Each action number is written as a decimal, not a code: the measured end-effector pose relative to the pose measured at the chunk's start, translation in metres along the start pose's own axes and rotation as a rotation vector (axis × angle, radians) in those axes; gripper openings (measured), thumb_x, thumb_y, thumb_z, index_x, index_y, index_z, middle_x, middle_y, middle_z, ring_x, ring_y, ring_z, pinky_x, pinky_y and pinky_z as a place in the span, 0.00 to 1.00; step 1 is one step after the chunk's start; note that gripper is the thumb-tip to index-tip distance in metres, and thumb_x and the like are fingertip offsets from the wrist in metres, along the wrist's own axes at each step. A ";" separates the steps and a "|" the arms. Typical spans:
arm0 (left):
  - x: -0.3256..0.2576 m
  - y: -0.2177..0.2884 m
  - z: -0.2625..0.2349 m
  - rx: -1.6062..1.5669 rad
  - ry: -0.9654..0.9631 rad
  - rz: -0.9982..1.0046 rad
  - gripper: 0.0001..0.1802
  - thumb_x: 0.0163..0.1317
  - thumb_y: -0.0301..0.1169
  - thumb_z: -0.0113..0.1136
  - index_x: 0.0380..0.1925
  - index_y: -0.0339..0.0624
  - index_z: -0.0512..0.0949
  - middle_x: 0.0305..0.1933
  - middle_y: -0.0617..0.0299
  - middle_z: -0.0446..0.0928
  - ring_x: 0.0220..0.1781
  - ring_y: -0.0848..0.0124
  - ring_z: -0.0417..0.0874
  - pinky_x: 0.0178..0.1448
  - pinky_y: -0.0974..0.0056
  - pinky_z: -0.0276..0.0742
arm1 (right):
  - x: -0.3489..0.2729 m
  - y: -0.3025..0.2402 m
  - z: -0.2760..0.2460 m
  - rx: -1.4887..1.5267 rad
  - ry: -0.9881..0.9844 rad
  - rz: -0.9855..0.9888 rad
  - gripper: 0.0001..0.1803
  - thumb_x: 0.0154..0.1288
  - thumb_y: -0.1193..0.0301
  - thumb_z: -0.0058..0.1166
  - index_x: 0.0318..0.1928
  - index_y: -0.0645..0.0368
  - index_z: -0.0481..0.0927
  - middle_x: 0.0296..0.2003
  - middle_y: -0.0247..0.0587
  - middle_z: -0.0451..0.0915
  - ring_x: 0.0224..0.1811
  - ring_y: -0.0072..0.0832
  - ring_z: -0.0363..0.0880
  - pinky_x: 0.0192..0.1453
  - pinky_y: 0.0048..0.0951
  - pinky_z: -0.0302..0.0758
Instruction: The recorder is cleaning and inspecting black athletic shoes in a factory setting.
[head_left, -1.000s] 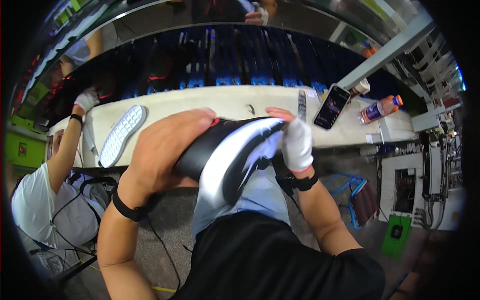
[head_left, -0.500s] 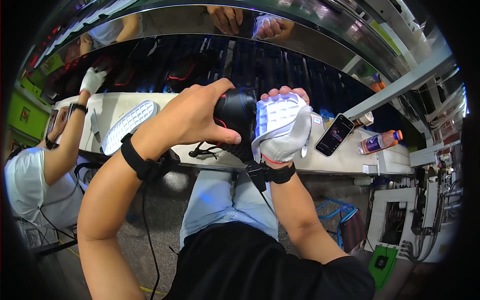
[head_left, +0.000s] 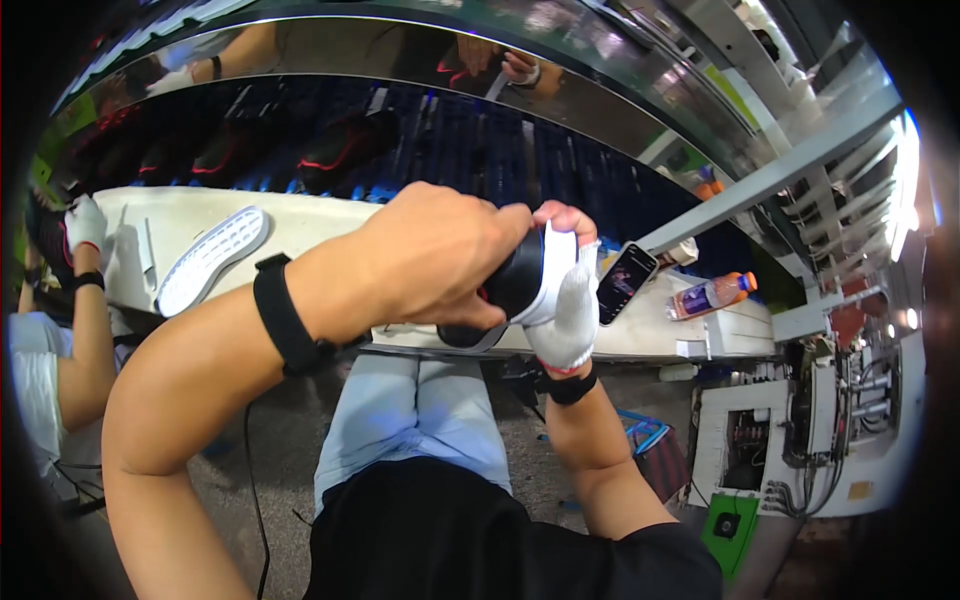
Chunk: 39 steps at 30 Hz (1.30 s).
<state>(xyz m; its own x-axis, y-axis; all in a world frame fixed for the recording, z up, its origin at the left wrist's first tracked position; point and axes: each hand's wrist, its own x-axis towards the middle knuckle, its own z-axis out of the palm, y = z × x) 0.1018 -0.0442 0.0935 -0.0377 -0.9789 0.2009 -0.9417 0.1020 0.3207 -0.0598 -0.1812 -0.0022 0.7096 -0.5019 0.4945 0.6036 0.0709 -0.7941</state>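
My bare left hand (head_left: 425,265) is closed around a black shoe upper (head_left: 522,278) above the near edge of the bench. A white shoe sole (head_left: 556,268) lies against the right side of that upper, its pale edge facing up. My right hand (head_left: 570,310), in a white glove with bare fingertips, wraps the sole from the right, thumb and fingers pressing it toward the upper. My hands hide much of the shoe. Left of my forearm, a second white sole (head_left: 213,262) lies on the bench.
On the cream bench (head_left: 330,212) are a phone (head_left: 627,283), a bottle with an orange cap (head_left: 712,296) and a thin blade-like tool (head_left: 146,250). Behind runs a dark conveyor with black shoes (head_left: 345,145). A co-worker's gloved hand (head_left: 86,222) holds a dark shoe at far left.
The sole's gridded underside, facing up before, has turned away, and the sole now sits against the upper. My left hand has rolled over the shoe. The co-worker's hand has moved left and nearer.
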 end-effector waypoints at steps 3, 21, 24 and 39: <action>0.002 0.019 0.009 0.027 0.071 0.163 0.34 0.51 0.43 0.84 0.49 0.34 0.76 0.38 0.48 0.86 0.40 0.47 0.91 0.43 0.48 0.86 | -0.021 -0.023 -0.003 -0.115 0.075 0.060 0.46 0.76 0.32 0.56 0.72 0.62 0.69 0.68 0.47 0.70 0.74 0.40 0.71 0.84 0.47 0.63; -0.002 0.068 0.048 0.137 0.203 0.203 0.31 0.47 0.39 0.83 0.45 0.35 0.76 0.33 0.58 0.80 0.30 0.62 0.88 0.31 0.58 0.84 | -0.075 -0.027 -0.006 -0.455 0.358 -0.344 0.23 0.85 0.54 0.48 0.58 0.64 0.73 0.56 0.55 0.80 0.64 0.45 0.79 0.77 0.53 0.71; -0.010 0.071 0.049 0.195 0.230 0.220 0.30 0.46 0.36 0.80 0.46 0.34 0.77 0.33 0.60 0.79 0.29 0.66 0.87 0.31 0.60 0.84 | -0.078 -0.037 0.002 -0.531 0.265 -0.400 0.12 0.76 0.71 0.49 0.53 0.64 0.77 0.52 0.56 0.82 0.59 0.48 0.82 0.73 0.55 0.76; -0.083 0.075 -0.017 -0.112 0.027 -0.013 0.63 0.46 0.60 0.87 0.77 0.37 0.72 0.80 0.40 0.71 0.78 0.38 0.76 0.81 0.40 0.72 | -0.119 0.037 -0.015 -0.900 0.104 -0.437 0.28 0.52 0.67 0.84 0.51 0.51 0.82 0.44 0.37 0.84 0.46 0.42 0.86 0.52 0.42 0.82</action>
<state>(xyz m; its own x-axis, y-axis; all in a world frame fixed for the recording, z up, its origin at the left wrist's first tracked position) 0.0396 0.0480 0.1169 -0.0152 -0.9753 0.2203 -0.8986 0.1099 0.4247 -0.1276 -0.1319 -0.0964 0.4298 -0.4042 0.8074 0.2734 -0.7940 -0.5430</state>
